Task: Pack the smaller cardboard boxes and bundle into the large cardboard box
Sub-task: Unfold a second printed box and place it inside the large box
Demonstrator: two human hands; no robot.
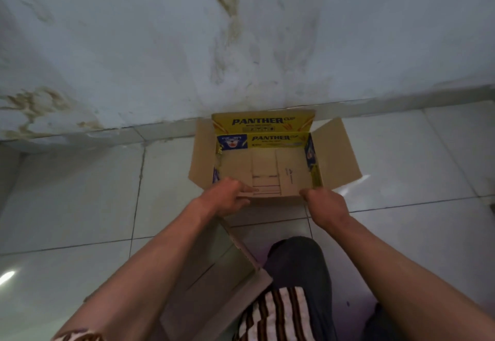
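The large cardboard box (338, 153) stands open on the floor against the wall, its side flaps spread and its yellow "PANTHER" printed far flap upright. A smaller brown cardboard box (290, 171) sits in its opening, folded flaps showing on top. My left hand (227, 196) grips that smaller box at its near left edge, fingers pinched on the cardboard. At the near right corner, my right hand (325, 204) is closed on the same box. Another flat brown cardboard piece (214, 273) lies on the floor by my lap, partly under my left forearm.
A stained pale wall (241, 45) rises directly behind the large box. The floor is of glossy light tiles (80, 193). My knee in dark trousers (297, 263) and a striped cloth (278, 314) are near the bottom middle.
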